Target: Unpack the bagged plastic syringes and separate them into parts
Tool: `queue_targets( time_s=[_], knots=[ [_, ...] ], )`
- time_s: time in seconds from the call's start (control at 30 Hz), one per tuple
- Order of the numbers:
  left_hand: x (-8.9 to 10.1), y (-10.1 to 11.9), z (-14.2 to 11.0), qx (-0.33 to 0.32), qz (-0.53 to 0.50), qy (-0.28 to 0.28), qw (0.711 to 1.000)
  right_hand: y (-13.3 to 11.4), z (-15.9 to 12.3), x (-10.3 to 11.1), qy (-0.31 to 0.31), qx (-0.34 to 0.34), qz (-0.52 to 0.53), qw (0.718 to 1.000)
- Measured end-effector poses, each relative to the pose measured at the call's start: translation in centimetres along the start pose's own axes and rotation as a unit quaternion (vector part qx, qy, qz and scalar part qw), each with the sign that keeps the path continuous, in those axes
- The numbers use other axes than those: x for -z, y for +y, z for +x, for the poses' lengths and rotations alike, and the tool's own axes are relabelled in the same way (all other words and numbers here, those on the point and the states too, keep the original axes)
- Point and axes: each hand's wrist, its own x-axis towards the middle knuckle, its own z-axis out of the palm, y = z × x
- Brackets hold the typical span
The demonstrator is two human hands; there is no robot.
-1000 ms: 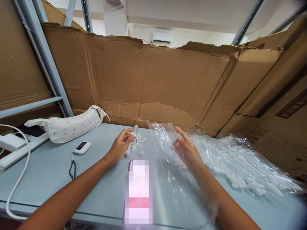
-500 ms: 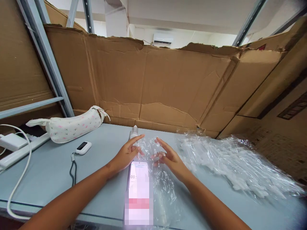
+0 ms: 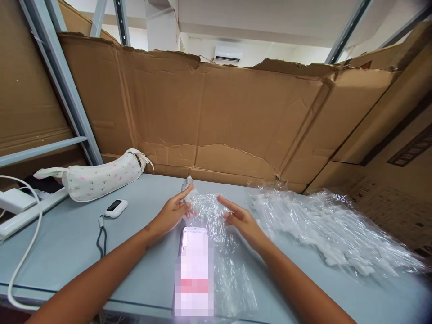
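Observation:
A thin clear plastic bag (image 3: 218,220) is spread between my two hands and drapes toward the front edge of the table. My left hand (image 3: 171,215) grips its left side, index finger stretched out and the other fingers curled at the film. On the opposite side, my right hand (image 3: 243,223) has the bag's right edge at its bent fingers, its index finger pointing forward. Below the hands lies a lit phone (image 3: 195,256), its lower screen blurred out. Just beyond my left fingertips is a ribbed, whitish tip of some object (image 3: 187,181), mostly hidden.
A heap of clear plastic packaging (image 3: 313,225) covers the table's right side. At left are a floral pouch (image 3: 104,180), a small white device with a strap (image 3: 116,208), and a power strip (image 3: 37,213) with a white cable (image 3: 30,243). Cardboard (image 3: 216,117) walls the back.
The plastic bag has gone from crumpled to flatter and more stretched between my hands. My left hand has shifted slightly left, and my right fingers have drawn in at the bag's edge.

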Motion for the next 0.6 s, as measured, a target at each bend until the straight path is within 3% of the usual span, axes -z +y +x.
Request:
queue_targets(
  time_s=[0.2,0.43,0.6],
  knots=[
    [0.1,-0.6,0.3,-0.032,-0.053,0.028,0.998,0.4,0.3,0.2,0.032,0.005,0.000,0.999],
    [-0.5,0.2,-0.5,-0.004,-0.041,-0.065,0.997,0.8,-0.4,-0.9,-0.049,-0.005,0.059,0.997],
    [-0.9,0.3,-0.7,0.002,-0.006,-0.066,0.998,0.5,-0.8,-1.1,-0.064,-0.021,0.043,0.997]
  ],
)
